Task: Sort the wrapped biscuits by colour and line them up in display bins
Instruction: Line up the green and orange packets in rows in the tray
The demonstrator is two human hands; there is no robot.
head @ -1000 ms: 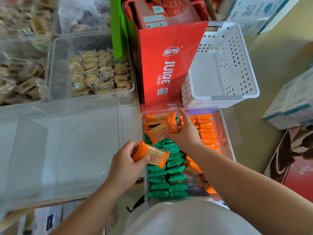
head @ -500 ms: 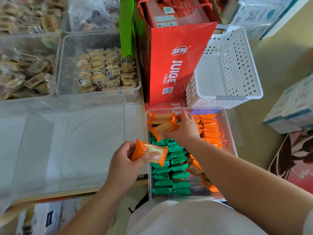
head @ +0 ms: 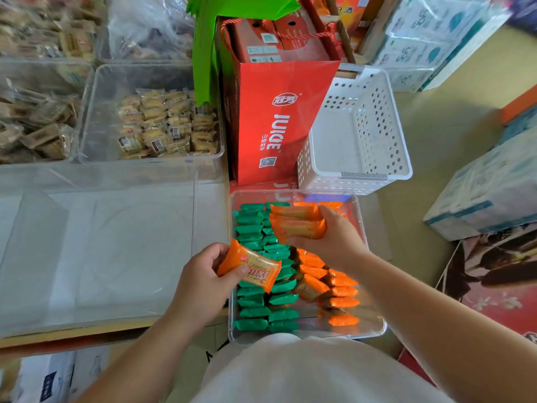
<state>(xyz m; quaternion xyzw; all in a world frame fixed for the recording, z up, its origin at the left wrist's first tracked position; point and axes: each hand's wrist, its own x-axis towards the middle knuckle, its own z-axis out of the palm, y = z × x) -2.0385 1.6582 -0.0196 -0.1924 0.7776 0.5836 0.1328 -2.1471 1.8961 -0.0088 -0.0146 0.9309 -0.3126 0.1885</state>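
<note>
While the left grip (head: 203, 283) pinched one orange biscuit (head: 251, 269) over the clear bin's (head: 374, 330) left edge, the right grip (head: 331, 242) clasped an orange stack (head: 299, 225) above its far end, seemingly filling the orange row (head: 343, 292) beside the green rows (head: 252, 312), which next called for slotting them in edgewise.

Nearest me the display bin (head: 373, 327), biscuits (head: 252, 312) inside it, juice carton (head: 276, 126) just behind, basket (head: 363, 175) right of that, snack tub (head: 96, 117) far left.

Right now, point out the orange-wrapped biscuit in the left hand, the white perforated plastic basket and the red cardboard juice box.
orange-wrapped biscuit (head: 258, 271) in the left hand (head: 200, 282): head view, middle of the wrapper.
white perforated plastic basket (head: 374, 132): head view, right inner wall.
red cardboard juice box (head: 279, 126): head view, printed front panel.
</note>
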